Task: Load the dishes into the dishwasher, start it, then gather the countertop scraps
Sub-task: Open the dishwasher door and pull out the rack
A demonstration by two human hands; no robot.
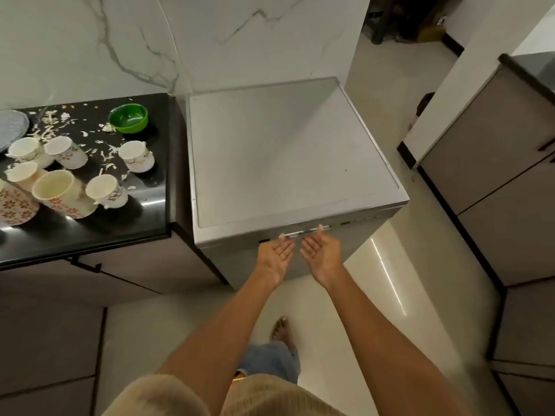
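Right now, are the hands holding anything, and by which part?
Both palm-up hands, left hand and right hand, hook their fingers into the dishwasher door's handle recess at its top front edge.

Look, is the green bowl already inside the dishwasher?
No, the green bowl sits on the black countertop among scraps, and the dishwasher is closed.
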